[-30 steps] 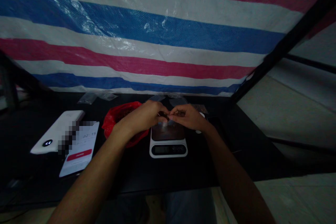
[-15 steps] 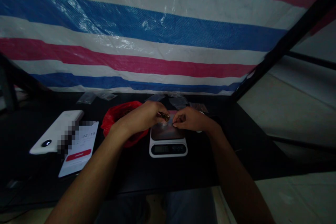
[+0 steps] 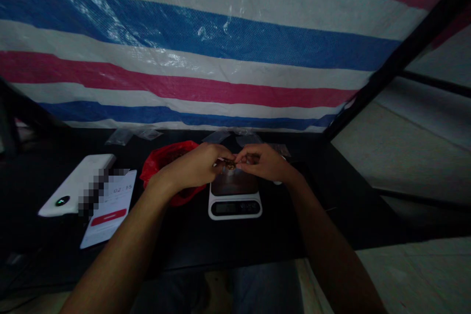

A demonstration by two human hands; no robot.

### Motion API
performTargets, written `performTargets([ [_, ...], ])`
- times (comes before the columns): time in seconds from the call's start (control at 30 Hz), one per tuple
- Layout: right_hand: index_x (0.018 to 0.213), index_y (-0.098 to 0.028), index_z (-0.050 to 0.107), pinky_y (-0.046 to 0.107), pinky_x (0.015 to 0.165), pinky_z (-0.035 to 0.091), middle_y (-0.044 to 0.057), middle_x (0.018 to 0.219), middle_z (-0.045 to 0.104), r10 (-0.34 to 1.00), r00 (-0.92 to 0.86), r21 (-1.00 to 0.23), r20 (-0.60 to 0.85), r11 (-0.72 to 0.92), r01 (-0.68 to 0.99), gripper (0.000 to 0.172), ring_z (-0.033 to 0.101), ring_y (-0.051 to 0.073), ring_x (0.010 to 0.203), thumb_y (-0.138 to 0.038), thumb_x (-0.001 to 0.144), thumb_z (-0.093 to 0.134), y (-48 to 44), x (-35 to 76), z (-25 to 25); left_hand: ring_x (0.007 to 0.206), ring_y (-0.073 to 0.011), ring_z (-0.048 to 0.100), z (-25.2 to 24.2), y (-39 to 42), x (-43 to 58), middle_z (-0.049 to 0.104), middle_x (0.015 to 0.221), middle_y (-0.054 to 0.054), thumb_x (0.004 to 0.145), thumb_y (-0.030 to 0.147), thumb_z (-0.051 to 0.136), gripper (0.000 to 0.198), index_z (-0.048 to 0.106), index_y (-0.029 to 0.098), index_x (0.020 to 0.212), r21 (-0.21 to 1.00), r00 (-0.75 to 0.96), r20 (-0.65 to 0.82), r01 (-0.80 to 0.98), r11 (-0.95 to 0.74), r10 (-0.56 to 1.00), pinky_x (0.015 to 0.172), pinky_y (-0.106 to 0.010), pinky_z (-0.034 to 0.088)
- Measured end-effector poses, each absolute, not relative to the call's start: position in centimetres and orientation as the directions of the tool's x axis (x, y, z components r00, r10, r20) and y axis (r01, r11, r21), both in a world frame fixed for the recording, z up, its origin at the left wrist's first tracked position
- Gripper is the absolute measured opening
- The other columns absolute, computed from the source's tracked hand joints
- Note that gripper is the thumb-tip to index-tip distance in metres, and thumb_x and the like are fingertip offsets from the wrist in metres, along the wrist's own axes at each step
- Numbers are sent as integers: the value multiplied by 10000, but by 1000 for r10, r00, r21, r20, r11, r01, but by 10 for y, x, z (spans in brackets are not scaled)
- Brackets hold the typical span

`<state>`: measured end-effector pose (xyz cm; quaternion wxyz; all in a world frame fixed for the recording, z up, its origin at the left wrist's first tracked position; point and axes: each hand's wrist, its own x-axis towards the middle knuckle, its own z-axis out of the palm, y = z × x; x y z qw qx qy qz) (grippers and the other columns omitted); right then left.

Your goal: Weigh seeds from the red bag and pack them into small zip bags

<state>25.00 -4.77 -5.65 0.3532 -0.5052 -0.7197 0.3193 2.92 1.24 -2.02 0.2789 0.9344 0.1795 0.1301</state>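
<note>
Above a white kitchen scale [image 3: 235, 209] with a dark weighing plate, my two hands meet at the fingertips. My left hand [image 3: 201, 163] is closed around a small cluster of brown-gold pieces [image 3: 230, 164], too small to name. Pinched fingers of my right hand [image 3: 263, 161] touch the right side of that cluster; what they grip, if anything, cannot be made out. Just below the pieces a small pale spot shows over the plate. Beside my left wrist stands an open red plastic bag [image 3: 151, 158] with dark contents, partly hidden by my forearm.
Several clear plastic bags [image 3: 121, 136] lie along the back of the black table [image 3: 235, 245]. At left are a white power bank [image 3: 79, 181] and a lit phone [image 3: 106, 221]. A striped plastic sheet [image 3: 206, 49] hangs behind, with a dark frame bar at right.
My right hand has moved slightly left, and its fingertips now reach the brown-gold pieces in my left hand. The view has shifted a little.
</note>
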Motion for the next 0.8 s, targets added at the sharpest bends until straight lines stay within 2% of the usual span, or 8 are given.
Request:
performTargets([
  [0.13,910,-181,770,254,635,426,8,811,659,948,-251,-807,199,303,506,123,562,117,695,-215,804,719,-46,248,-60,954,-165,705,-22,15,30,779,1043,-29,884,-1,476,365,763,185,1011,575,890,166,263,-774,425,865,-252,481],
  [0.4,904,-175,756,252,626,414,6,778,681,951,-237,-804,199,297,516,114,530,109,657,-261,838,720,-48,248,-56,967,-160,717,-31,20,30,786,1060,-17,915,74,562,288,756,201,1086,622,851,202,270,-735,484,884,-243,514],
  [0.63,953,-179,763,276,686,468,48,887,739,949,-194,-808,249,314,498,162,625,152,764,-298,864,701,-44,247,-63,958,-164,736,-34,20,30,785,1061,-31,916,109,586,255,717,180,1124,701,812,216,258,-665,543,884,-261,559],
  [0.8,957,-177,755,274,694,470,44,891,743,948,-124,-775,295,313,549,146,625,151,771,-265,880,667,-40,246,-64,975,-176,732,-35,20,29,779,1065,-44,918,130,587,221,714,175,1092,728,800,229,238,-643,555,901,-293,571],
])
